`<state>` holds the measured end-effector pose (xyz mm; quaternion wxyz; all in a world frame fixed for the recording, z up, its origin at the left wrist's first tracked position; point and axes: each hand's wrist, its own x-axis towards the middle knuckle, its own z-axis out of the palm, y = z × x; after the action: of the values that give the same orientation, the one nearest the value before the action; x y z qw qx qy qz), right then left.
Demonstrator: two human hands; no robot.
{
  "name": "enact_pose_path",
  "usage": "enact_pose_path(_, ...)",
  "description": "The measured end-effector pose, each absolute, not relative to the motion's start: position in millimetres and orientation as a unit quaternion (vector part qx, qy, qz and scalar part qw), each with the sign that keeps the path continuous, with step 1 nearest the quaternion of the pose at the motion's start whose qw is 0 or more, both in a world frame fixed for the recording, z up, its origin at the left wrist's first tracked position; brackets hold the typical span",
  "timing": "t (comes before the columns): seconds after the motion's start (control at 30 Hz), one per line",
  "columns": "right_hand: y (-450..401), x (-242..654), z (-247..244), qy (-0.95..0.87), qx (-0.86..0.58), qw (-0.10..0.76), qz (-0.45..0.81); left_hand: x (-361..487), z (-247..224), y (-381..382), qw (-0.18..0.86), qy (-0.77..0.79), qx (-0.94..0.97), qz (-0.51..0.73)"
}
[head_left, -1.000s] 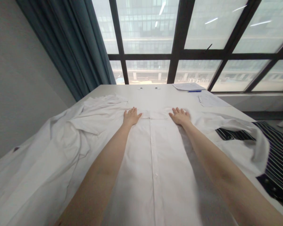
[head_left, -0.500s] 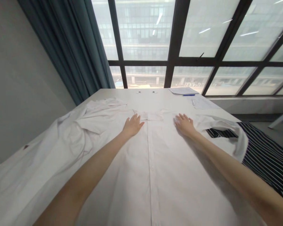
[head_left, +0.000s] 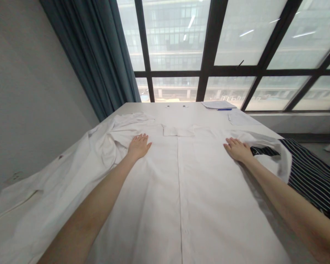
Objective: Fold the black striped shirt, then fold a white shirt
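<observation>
A white button-front shirt [head_left: 159, 190] lies spread over the table, its collar [head_left: 178, 131] toward the window and its front seam running down the middle. My left hand [head_left: 139, 146] rests flat on the upper left of the shirt, fingers stretched out, beside bunched white cloth [head_left: 104, 146]. Flat on the upper right part lies my right hand [head_left: 238, 149], fingers extended, near the sleeve [head_left: 286, 161] that curves over the table's right edge. Neither hand grips anything.
Papers [head_left: 218, 105] and a blue pen [head_left: 224, 109] lie at the far right of the white table [head_left: 143, 107]. Black striped cloth [head_left: 313, 176] is at the right edge. Behind stand a blue curtain [head_left: 96, 55] and a large window [head_left: 176, 40].
My hands have slid apart over the shirt, the left one outward to the left and the right one outward to the right. The cloth between them looks smoother. The view has shifted slightly.
</observation>
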<state>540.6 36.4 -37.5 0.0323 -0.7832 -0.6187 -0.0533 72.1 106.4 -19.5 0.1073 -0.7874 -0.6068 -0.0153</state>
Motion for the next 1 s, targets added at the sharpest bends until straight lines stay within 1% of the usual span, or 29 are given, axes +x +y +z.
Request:
enact_pose_path(0.1,24,528,-34,-0.616,-0.781,0.041,-0.092,93,-19,86,0.111,-0.612,-0.783,-0.022)
enact_pose_path(0.17,9,503,-33,-0.654,-0.746,0.058,-0.11,113,-23,62,0.099,-0.583,-0.806,-0.019)
enact_pose_path(0.2,-1,487,-34,-0.689,-0.714,0.066,-0.105,124,-26,47,0.092,-0.563,-0.821,-0.018)
enact_pose_path(0.33,-50,426,-40,-0.802,-0.591,0.081,-0.017,150,-37,-11,0.036,-0.442,-0.895,-0.049)
enact_pose_path(0.4,-70,411,-42,-0.811,-0.579,0.082,0.002,147,-39,-29,0.03,-0.427,-0.902,-0.051)
enact_pose_path(0.5,-87,419,-43,-0.796,-0.601,0.075,0.011,124,-37,-40,0.031,-0.438,-0.898,-0.036)
enact_pose_path(0.73,-107,484,-53,-0.749,-0.657,0.081,-0.007,58,-38,-55,0.05,-0.494,-0.868,-0.01)
enact_pose_path(0.87,-117,501,-57,-0.731,-0.675,0.1,-0.009,47,-40,-64,0.082,-0.507,-0.858,-0.016)
enact_pose_path(1.0,-118,504,-57,-0.745,-0.653,0.133,-0.039,52,-36,-74,0.117,-0.493,-0.861,-0.047)
